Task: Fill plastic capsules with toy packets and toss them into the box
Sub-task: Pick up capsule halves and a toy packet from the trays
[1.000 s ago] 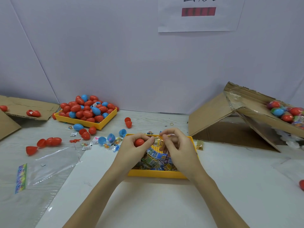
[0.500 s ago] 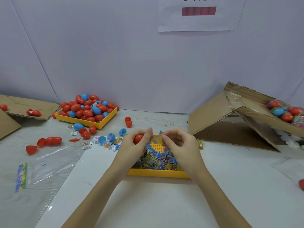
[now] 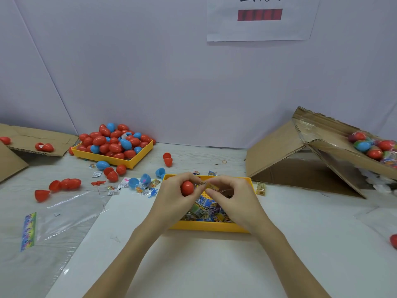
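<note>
Left hand gripped a red plastic capsule over the yellow packet tray; right hand pinched a small yellow toy packet at it. Cardboard box held several filled capsules; many remained empty.

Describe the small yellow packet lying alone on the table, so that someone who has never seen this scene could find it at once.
Start at the tilted cardboard box on the right. Just below its near left corner, beside the right wall of the yellow tray of packets, lies one small yellow packet. Unlike the others, it sits alone outside the tray.
</note>
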{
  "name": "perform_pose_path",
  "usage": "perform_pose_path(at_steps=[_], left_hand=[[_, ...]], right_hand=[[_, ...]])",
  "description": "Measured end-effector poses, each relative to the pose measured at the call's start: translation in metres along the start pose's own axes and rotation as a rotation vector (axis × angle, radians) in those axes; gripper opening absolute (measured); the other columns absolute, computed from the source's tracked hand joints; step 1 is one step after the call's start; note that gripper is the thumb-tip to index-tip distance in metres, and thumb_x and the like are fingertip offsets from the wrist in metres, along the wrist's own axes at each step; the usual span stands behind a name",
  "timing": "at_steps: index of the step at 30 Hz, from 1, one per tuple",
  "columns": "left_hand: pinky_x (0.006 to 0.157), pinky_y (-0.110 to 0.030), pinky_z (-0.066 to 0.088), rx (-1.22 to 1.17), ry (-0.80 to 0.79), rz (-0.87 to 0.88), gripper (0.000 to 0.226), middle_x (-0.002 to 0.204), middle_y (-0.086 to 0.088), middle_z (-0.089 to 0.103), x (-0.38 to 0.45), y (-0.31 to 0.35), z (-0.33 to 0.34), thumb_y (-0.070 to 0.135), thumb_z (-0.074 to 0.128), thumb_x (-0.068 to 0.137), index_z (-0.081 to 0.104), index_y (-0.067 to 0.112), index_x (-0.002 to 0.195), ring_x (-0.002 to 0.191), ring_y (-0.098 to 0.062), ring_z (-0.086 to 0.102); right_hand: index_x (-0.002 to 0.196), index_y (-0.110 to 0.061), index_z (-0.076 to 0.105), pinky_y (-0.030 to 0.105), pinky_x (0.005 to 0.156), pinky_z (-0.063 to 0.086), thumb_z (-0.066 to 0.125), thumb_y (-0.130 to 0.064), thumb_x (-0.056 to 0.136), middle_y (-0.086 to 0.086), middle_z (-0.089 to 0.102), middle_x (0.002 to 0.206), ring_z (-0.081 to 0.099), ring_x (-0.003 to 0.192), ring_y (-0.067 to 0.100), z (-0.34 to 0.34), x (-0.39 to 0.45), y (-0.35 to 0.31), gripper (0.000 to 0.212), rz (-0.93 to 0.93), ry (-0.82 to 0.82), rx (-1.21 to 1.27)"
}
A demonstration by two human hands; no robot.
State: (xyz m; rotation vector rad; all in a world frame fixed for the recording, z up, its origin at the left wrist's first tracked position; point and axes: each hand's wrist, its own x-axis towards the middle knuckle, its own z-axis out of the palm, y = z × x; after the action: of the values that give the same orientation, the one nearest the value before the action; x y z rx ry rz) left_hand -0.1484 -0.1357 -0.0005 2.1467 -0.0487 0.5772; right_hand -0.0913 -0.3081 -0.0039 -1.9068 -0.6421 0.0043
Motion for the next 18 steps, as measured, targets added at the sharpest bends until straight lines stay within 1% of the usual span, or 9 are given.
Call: perform_pose_path(at_steps=[2, 3, 5, 7, 9, 11, 13, 16, 18], left_hand=[[0.078, -0.011, 0.048, 0.113, 0.005, 0.120, 0.015, 0.094, 0.015, 0.068, -0.001, -0.004, 0.002, 0.026, 0.077, 0.090, 0.071, 0.021, 0.104, 0.093, -0.001, 0.063], [0.077, -0.013, 0.049, 0.129, -0.007, 0.137, 0.020, 0.095, 0.015, 0.066, -0.002, -0.006, 0.002, 0.029, 0.076, 0.091, 0.067, 0.024, 0.108, 0.091, -0.002, 0.063], [0.071, -0.020, 0.051, 0.013, -0.085, 0.022, 0.032, 0.094, 0.010, 0.057, -0.002, -0.007, 0.003, 0.036, 0.072, 0.093, 0.051, 0.034, 0.117, 0.079, 0.000, 0.059], [0.064, -0.020, 0.050, -0.234, -0.180, -0.185, 0.032, 0.095, 0.003, 0.050, 0.001, -0.004, 0.001, 0.032, 0.063, 0.095, 0.040, 0.039, 0.117, 0.070, 0.000, 0.055], [0.059, -0.018, 0.044, -0.417, -0.206, -0.292, 0.020, 0.087, -0.001, 0.050, 0.004, -0.003, -0.003, 0.020, 0.053, 0.102, 0.042, 0.031, 0.114, 0.066, -0.005, 0.050], [0.060, -0.021, 0.047, -0.440, -0.212, -0.245, 0.010, 0.079, -0.001, 0.057, 0.004, -0.002, -0.006, 0.021, 0.051, 0.107, 0.050, 0.022, 0.117, 0.067, -0.010, 0.052], [0.067, -0.021, 0.052, -0.405, -0.211, -0.149, 0.021, 0.086, 0.000, 0.066, 0.002, 0.000, -0.005, 0.028, 0.057, 0.102, 0.058, 0.018, 0.121, 0.072, -0.009, 0.062], [0.075, -0.025, 0.058, -0.409, -0.134, -0.090, 0.028, 0.106, -0.004, 0.070, 0.000, 0.005, 0.001, 0.017, 0.070, 0.095, 0.062, 0.020, 0.121, 0.088, -0.017, 0.073], [0.077, -0.028, 0.061, -0.418, -0.070, -0.099, 0.030, 0.105, -0.002, 0.071, 0.000, 0.007, 0.004, 0.015, 0.075, 0.091, 0.061, 0.019, 0.118, 0.091, -0.022, 0.075]], right_hand=[[0.103, -0.026, 0.079, 0.018, 0.071, 0.050, 0.077, -0.020, 0.092, -0.017, 0.068, 0.081, 0.063, 0.077, 0.003, 0.003, -0.001, 0.001, 0.012, -0.060, 0.035, -0.139], [0.100, -0.025, 0.078, 0.015, 0.067, 0.047, 0.077, -0.021, 0.092, -0.018, 0.065, 0.076, 0.061, 0.073, 0.001, 0.003, -0.002, 0.000, 0.009, -0.064, 0.061, -0.152], [0.092, -0.023, 0.078, 0.018, 0.062, 0.048, 0.079, -0.025, 0.091, -0.011, 0.067, 0.071, 0.063, 0.069, 0.004, 0.001, -0.002, 0.000, 0.003, -0.031, 0.111, -0.082], [0.085, -0.021, 0.078, 0.032, 0.067, 0.056, 0.078, -0.032, 0.091, 0.000, 0.072, 0.072, 0.068, 0.071, 0.015, -0.002, 0.000, 0.001, 0.013, 0.020, 0.162, 0.036], [0.081, -0.020, 0.078, 0.038, 0.075, 0.059, 0.076, -0.037, 0.091, 0.003, 0.075, 0.074, 0.072, 0.075, 0.022, -0.005, 0.000, -0.001, 0.021, 0.072, 0.207, 0.140], [0.078, -0.020, 0.079, 0.032, 0.075, 0.058, 0.075, -0.039, 0.092, 0.000, 0.076, 0.074, 0.073, 0.075, 0.016, -0.006, -0.001, -0.002, 0.024, 0.101, 0.239, 0.200], [0.077, -0.020, 0.079, 0.030, 0.072, 0.058, 0.073, -0.040, 0.093, -0.001, 0.076, 0.073, 0.073, 0.074, 0.016, -0.006, -0.001, -0.003, 0.026, 0.102, 0.254, 0.212], [0.078, -0.026, 0.080, 0.030, 0.072, 0.062, 0.071, -0.036, 0.096, -0.004, 0.077, 0.075, 0.075, 0.076, 0.013, -0.003, -0.001, -0.003, 0.023, 0.093, 0.247, 0.232], [0.078, -0.034, 0.079, 0.027, 0.072, 0.062, 0.070, -0.035, 0.096, -0.008, 0.078, 0.078, 0.075, 0.079, 0.010, -0.001, -0.002, -0.004, 0.021, 0.083, 0.231, 0.234]])
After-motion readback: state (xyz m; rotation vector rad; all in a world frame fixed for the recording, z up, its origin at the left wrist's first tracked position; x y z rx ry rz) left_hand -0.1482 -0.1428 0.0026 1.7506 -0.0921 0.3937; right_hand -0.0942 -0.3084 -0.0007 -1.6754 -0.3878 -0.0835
